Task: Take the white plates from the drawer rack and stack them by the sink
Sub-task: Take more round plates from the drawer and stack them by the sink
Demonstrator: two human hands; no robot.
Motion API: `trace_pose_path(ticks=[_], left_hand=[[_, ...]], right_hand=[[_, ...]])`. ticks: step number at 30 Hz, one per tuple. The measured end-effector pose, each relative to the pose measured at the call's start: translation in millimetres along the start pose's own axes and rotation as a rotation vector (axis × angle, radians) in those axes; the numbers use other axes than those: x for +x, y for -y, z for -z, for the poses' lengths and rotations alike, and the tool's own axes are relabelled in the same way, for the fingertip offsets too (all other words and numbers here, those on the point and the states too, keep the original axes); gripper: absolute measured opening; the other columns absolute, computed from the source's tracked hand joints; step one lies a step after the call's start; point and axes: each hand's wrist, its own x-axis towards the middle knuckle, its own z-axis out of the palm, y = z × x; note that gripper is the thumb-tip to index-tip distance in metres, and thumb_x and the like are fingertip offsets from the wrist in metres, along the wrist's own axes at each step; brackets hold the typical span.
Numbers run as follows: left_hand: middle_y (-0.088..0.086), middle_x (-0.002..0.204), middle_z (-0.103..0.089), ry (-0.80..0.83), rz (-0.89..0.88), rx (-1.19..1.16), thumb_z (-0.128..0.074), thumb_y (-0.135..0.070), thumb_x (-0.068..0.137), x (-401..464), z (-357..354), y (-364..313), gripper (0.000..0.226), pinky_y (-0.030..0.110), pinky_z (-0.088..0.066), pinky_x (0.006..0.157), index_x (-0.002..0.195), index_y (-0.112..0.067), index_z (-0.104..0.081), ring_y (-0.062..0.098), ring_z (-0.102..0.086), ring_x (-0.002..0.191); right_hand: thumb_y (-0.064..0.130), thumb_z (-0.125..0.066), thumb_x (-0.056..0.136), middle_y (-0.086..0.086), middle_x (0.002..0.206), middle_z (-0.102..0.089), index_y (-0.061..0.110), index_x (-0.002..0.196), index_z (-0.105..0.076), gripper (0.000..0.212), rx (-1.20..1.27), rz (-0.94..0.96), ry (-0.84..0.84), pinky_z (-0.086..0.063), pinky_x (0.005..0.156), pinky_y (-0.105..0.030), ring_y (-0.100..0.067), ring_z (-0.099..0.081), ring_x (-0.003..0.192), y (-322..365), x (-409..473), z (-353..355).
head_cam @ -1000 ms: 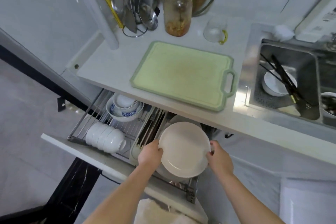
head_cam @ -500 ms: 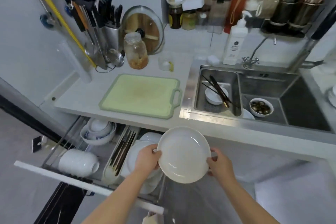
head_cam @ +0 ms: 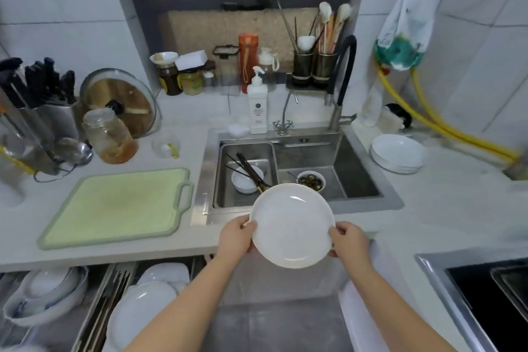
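Note:
I hold a white plate (head_cam: 293, 226) with both hands, tilted toward me, above the counter's front edge and just in front of the sink (head_cam: 357, 168). My left hand (head_cam: 235, 238) grips its left rim and my right hand (head_cam: 348, 240) grips its right rim. A stack of white plates (head_cam: 397, 153) rests on the counter to the right of the sink. More white plates (head_cam: 140, 310) stand in the open drawer rack (head_cam: 100, 317) at the lower left.
A green cutting board (head_cam: 120, 206) lies left of the sink. The sink holds a white bowl (head_cam: 245, 180) with chopsticks and a bowl of food (head_cam: 311, 181). A jar (head_cam: 110, 136), knife block (head_cam: 43, 111) and soap bottle (head_cam: 257, 106) stand behind. A stove (head_cam: 491, 294) sits at right.
Both hands lifted the plate out of the drawer rack, up and to the right, to the counter edge in front of the sink. My view rose from the drawer to the counter.

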Motion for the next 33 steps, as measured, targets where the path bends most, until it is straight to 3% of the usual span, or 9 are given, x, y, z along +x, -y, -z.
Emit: trace_pose_path(ticks=[3, 7, 9, 13, 15, 18, 23, 28, 33], left_hand=[[0.008, 0.077, -0.067, 0.052, -0.03, 0.022, -0.05, -0.016, 0.087, 21.9, -29.0, -24.4, 0.019, 0.039, -0.058, 0.058, 0.094, -0.02, -0.068, 0.025, -0.062, 0.059], [0.01, 0.077, -0.064, 0.121, -0.077, 0.033, -0.049, -0.017, 0.09, 53.8, -66.4, -52.1, 0.02, 0.038, -0.06, 0.057, 0.092, -0.009, -0.068, 0.022, -0.06, 0.056], [0.007, 0.069, -0.062, 0.172, -0.089, 0.043, -0.048, -0.018, 0.092, 72.0, -83.8, -68.8, 0.022, 0.04, -0.061, 0.059, 0.089, -0.009, -0.067, 0.021, -0.06, 0.055], [0.005, 0.068, -0.061, 0.254, -0.113, 0.045, -0.045, -0.019, 0.094, 108.5, -112.5, -99.5, 0.022, 0.037, -0.06, 0.058, 0.091, -0.012, -0.066, 0.024, -0.059, 0.058], [0.005, 0.069, -0.061, 0.288, -0.13, 0.052, -0.044, -0.019, 0.095, 126.7, -126.5, -112.1, 0.022, 0.029, -0.056, 0.049, 0.091, -0.014, -0.065, 0.024, -0.061, 0.06], [0.003, 0.064, -0.058, 0.324, -0.128, 0.046, -0.043, -0.017, 0.094, 151.5, -145.8, -128.4, 0.022, 0.02, -0.047, 0.038, 0.083, -0.012, -0.062, 0.019, -0.056, 0.053], [0.004, 0.069, -0.062, 0.412, -0.125, 0.098, -0.041, -0.02, 0.095, 188.5, -180.1, -154.1, 0.029, 0.041, -0.061, 0.068, 0.073, -0.021, -0.061, 0.028, -0.064, 0.069], [0.006, 0.088, -0.066, 0.433, -0.118, 0.124, -0.042, -0.024, 0.097, 211.6, -212.2, -179.7, 0.023, 0.029, -0.055, 0.05, 0.106, -0.017, -0.062, 0.029, -0.064, 0.085], [0.008, 0.091, -0.066, 0.439, -0.137, 0.095, -0.048, -0.021, 0.094, 235.2, -248.9, -197.4, 0.023, 0.037, -0.06, 0.062, 0.105, -0.012, -0.066, 0.029, -0.065, 0.088]], right_hand=[[0.006, -0.053, 0.086, -0.011, 0.076, -0.065, 0.001, 0.08, -0.066, 0.015, 0.04, -0.022, -0.062, -0.058, 0.05, -0.029, -0.019, -0.058, 0.061, 0.2, 20.1, 26.9], [0.007, -0.053, 0.085, -0.021, 0.077, -0.065, -0.007, 0.081, -0.065, 0.019, 0.05, -0.037, -0.159, -0.06, 0.068, -0.049, -0.035, -0.061, 0.068, 0.4, 47.9, 53.1], [0.007, -0.053, 0.085, -0.018, 0.072, -0.062, -0.007, 0.081, -0.064, 0.018, 0.077, -0.061, -0.197, -0.06, 0.067, -0.053, -0.033, -0.059, 0.064, 1.7, 63.4, 63.1], [0.007, -0.052, 0.084, -0.019, 0.068, -0.061, -0.006, 0.077, -0.063, 0.018, 0.12, -0.117, -0.264, -0.062, 0.059, -0.045, -0.027, -0.06, 0.057, 4.3, 93.1, 75.9], [0.008, -0.053, 0.083, -0.014, 0.063, -0.061, 0.0, 0.069, -0.063, 0.019, 0.116, -0.133, -0.303, -0.058, 0.055, -0.038, -0.025, -0.059, 0.051, 6.6, 106.9, 79.7], [0.011, -0.053, 0.083, -0.007, 0.055, -0.058, 0.007, 0.059, -0.059, 0.024, 0.098, -0.171, -0.356, -0.06, 0.061, -0.043, -0.023, -0.058, 0.047, 9.5, 128.7, 84.8], [0.013, -0.052, 0.084, -0.013, 0.06, -0.065, 0.0, 0.072, -0.066, 0.023, 0.06, -0.2, -0.429, -0.059, 0.07, -0.05, -0.029, -0.065, 0.055, 15.4, 162.3, 97.2], [0.014, -0.05, 0.085, -0.021, 0.075, -0.071, -0.003, 0.08, -0.067, 0.025, 0.068, -0.217, -0.475, -0.059, 0.073, -0.052, -0.031, -0.07, 0.064, 21.6, 191.1, 115.5], [0.015, -0.05, 0.084, -0.024, 0.076, -0.07, -0.009, 0.084, -0.064, 0.028, 0.074, -0.225, -0.467, -0.058, 0.075, -0.053, -0.034, -0.071, 0.069, 17.6, 232.0, 138.0]])
